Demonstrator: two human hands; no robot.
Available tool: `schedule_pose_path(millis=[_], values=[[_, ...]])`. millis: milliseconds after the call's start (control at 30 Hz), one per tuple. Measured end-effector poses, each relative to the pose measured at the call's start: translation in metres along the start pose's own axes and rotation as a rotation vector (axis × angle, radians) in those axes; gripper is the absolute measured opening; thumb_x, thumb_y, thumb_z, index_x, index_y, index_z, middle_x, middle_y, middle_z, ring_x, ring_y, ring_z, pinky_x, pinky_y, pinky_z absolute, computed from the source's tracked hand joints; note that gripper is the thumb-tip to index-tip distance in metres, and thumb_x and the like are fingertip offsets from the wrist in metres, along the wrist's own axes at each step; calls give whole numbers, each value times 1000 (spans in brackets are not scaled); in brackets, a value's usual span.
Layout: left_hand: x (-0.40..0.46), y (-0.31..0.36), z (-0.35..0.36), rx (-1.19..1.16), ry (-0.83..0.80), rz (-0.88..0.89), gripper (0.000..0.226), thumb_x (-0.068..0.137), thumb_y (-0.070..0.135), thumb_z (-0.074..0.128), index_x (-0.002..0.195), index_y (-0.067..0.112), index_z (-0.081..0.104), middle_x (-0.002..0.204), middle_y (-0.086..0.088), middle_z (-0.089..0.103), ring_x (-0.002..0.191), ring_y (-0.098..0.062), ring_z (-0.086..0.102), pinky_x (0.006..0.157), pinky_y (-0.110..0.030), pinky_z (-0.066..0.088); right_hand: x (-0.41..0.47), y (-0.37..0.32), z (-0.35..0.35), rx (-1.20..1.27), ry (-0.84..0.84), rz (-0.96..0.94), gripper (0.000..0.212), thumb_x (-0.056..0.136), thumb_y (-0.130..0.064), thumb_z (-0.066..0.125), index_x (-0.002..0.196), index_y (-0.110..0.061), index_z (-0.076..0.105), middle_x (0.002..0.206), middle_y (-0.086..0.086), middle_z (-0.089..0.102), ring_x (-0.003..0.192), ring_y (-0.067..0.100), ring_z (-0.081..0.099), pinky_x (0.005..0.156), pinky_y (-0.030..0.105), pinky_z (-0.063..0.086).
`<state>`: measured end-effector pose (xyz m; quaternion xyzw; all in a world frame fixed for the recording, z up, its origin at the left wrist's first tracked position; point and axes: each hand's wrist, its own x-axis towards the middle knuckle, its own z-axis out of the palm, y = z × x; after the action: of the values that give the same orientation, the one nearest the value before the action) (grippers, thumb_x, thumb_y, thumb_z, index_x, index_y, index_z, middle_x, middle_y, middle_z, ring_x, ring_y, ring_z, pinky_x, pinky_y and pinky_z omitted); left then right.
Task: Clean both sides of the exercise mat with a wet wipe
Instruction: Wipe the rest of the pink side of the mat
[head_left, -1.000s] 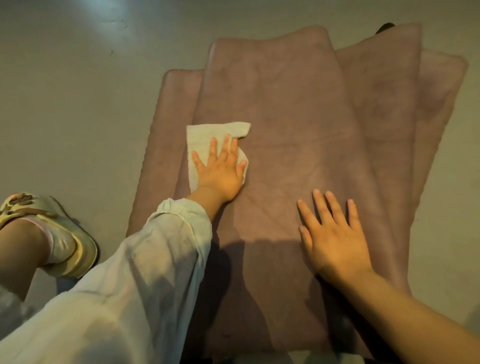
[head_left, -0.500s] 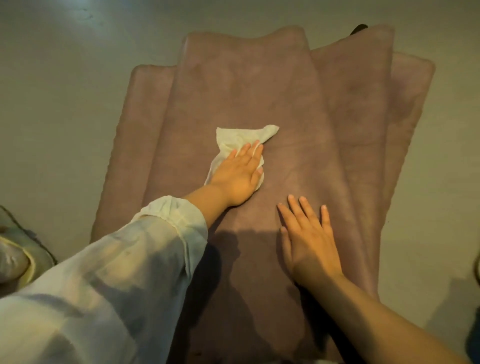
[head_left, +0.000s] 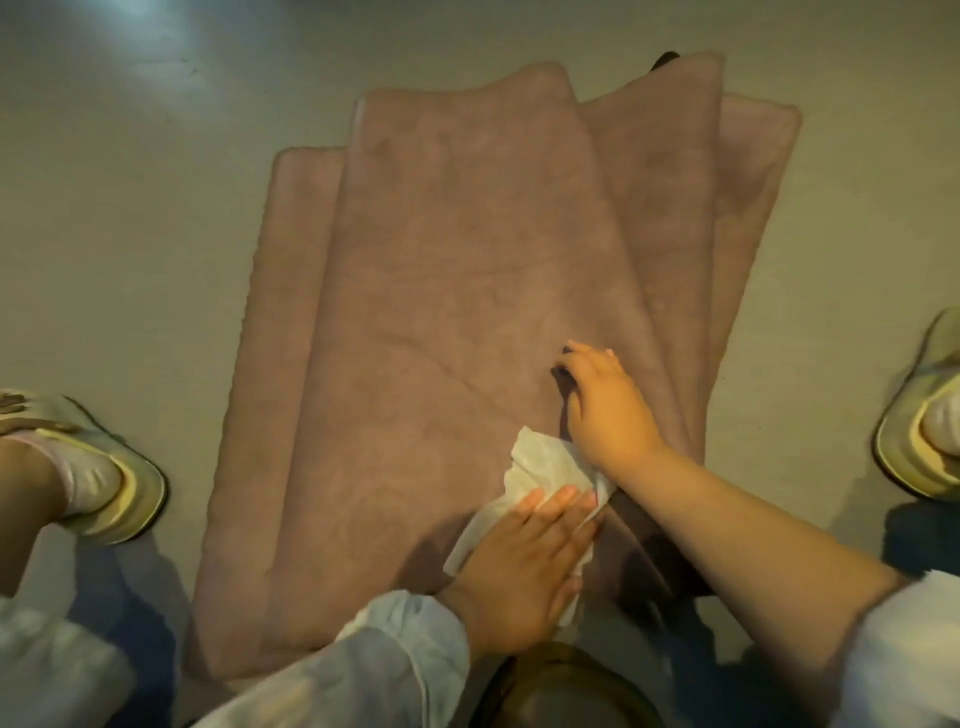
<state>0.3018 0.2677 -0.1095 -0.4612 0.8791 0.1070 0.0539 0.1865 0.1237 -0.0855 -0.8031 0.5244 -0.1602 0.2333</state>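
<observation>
Far left edge: slippered foot (head_left: 104, 483) on the grey floor (head_left: 130, 234), pale yellow slipper, light sock.

Centre: exercise mat (head_left: 441, 312), dusty pink, folded into overlapping layers, spread on the floor from upper centre to the bottom of frame. Top layer runs down the middle; lower layers stick out at left and upper right.

Lower centre: left hand (head_left: 519, 566), white sleeve (head_left: 374, 660) at the wrist, lies flat, palm down, fingers extended and together, pressing the wet wipe (head_left: 540, 462) onto the mat's top layer. Not a closed grasp, just pinned under palm and fingers. Wipe is crumpled; its upper end pokes out past the fingertips.

Right of centre: right hand (head_left: 608, 410), bare forearm, sits on the mat just above the wipe, fingers curled down onto the surface. Cannot tell whether it pinches a fold or only presses.

Far right edge: second slippered foot (head_left: 924, 431) on the floor, partly cut off.
</observation>
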Motion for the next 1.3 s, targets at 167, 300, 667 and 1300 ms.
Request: schedule_pose_path(millis=[167, 300, 667, 1300], values=[[7, 1, 0, 3, 24, -76, 59, 97, 47, 24, 145, 14, 32, 150, -3, 36, 138, -21, 35, 117, -44, 19, 4, 37, -35, -243, 110, 5, 38, 88, -13, 48, 124, -15, 62, 143, 9, 47, 136, 30, 37, 113, 51, 14], [53, -22, -17, -70, 49, -350, 61, 92, 43, 29, 142, 9, 38, 145, -7, 43, 134, -25, 41, 113, -51, 24, -8, 74, -48, -77, 47, 140, 50, 96, -44, 35, 142, -27, 41, 149, 5, 38, 140, 24, 30, 114, 45, 16], [151, -119, -61, -47, -15, -581, 57, 100, 48, 11, 149, 31, -13, 157, 10, -16, 143, -30, -21, 106, -65, -11, -16, 90, -33, -7, 71, 169, 67, 87, -58, 10, 145, -31, 32, 151, -6, 33, 141, 5, 16, 116, 40, 2], [174, -36, -47, -207, 49, -216, 80, 79, 46, -15, 150, 10, -5, 159, -5, -6, 146, -19, -9, 116, -37, -9, -16, 97, -17, 35, 126, 154, 64, 91, -44, 11, 145, -19, 35, 149, -6, 38, 139, 4, 19, 115, 38, -1]])
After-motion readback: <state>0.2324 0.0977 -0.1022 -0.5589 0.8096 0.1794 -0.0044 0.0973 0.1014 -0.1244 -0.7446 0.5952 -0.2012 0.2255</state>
